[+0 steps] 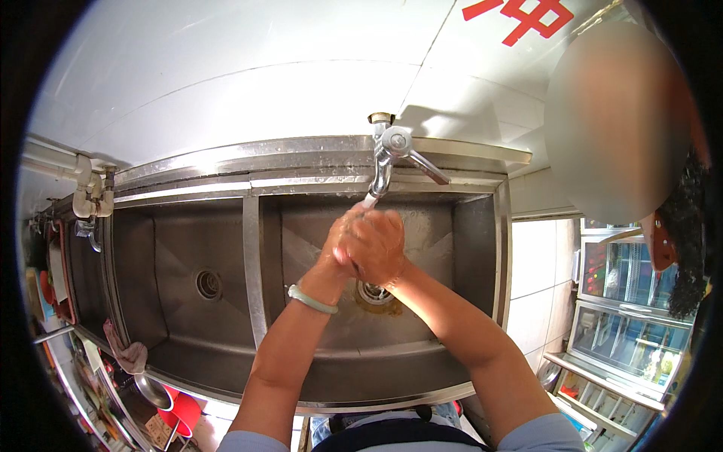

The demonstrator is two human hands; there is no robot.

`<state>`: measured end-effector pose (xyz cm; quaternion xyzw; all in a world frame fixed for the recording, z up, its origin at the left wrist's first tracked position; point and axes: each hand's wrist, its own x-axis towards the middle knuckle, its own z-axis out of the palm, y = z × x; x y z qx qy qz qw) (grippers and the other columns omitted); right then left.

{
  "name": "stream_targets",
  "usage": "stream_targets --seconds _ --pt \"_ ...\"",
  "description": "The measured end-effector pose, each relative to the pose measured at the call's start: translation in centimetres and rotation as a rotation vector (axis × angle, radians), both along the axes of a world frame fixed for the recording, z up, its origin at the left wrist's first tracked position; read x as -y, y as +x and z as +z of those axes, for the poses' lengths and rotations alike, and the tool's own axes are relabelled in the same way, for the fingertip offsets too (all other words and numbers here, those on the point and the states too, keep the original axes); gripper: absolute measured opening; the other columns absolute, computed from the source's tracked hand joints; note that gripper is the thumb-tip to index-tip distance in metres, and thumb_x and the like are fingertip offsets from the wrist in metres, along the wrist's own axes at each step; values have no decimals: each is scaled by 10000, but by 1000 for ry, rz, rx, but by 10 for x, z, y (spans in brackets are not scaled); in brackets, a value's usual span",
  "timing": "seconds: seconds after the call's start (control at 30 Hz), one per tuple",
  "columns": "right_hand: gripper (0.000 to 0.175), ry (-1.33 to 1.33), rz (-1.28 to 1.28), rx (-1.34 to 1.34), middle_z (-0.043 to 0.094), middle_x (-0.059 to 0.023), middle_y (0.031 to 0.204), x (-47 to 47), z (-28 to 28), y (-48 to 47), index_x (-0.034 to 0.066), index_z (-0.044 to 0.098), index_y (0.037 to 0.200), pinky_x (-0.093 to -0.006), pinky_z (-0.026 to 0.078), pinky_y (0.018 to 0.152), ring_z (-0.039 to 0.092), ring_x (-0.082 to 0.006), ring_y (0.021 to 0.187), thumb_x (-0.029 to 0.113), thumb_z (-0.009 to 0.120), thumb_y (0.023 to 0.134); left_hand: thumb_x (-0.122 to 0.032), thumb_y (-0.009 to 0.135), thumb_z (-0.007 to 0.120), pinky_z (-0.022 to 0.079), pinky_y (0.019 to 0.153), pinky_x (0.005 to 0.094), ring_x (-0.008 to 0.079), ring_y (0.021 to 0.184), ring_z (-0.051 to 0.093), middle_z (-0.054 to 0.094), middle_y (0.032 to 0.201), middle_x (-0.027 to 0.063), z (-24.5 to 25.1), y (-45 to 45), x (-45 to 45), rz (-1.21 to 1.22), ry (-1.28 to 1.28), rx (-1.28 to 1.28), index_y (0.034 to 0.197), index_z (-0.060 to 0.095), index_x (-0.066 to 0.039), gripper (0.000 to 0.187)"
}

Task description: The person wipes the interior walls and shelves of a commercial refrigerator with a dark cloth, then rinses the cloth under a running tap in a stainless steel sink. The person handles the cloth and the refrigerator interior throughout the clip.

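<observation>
Under a wall-mounted chrome tap (383, 164), my two wet hands are pressed together over the right basin of a stainless steel sink (361, 376). My left hand (342, 237) is partly covered; a pale bangle (312, 299) circles that wrist. My right hand (377, 246) lies across it, its fingers curled and somewhat blurred. Water comes from the spout onto the hands. Below them, the basin's drain (374, 292) is partly hidden. No object shows between my hands, and the overlap hides how far the fingers close.
A second basin (192, 333) adjoins on the left, with plastic pipes (85, 192) beyond it. A pinkish cloth (127, 353) hangs over the front left edge, near a metal bowl (152, 391) and a red container (182, 415). At right stand glass-doored cabinets (627, 339) and a blurred person's head.
</observation>
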<state>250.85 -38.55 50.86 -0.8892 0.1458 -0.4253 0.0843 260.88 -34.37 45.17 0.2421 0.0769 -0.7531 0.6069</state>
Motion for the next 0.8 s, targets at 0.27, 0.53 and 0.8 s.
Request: stream_targets --seconds 0.27,0.53,0.8 --pt "381 568 -297 -318 544 -148 599 17 3 39 34 534 625 -427 424 554 553 -359 597 251 526 938 -352 1015 484 491 679 307 126 727 564 609 813 35 23 -19 -5 315 319 319 872 609 -58 350" --pt "455 1730 25 -336 537 2 707 58 5 12 76 613 813 -310 424 604 515 -113 647 481 490 981 -225 880 663 451 888 315 167 1004 540 580 1130 122 37 13 -58 -239 -186 1091 1261 511 39 487" --pt "566 2052 249 523 637 -75 1115 42 7 -6 44 542 1289 -339 477 949 599 -183 1072 513 516 973 -179 856 730 471 739 266 72 799 539 644 879 -21 46 18 -19 -45 -186 960 1067 635 19 304"
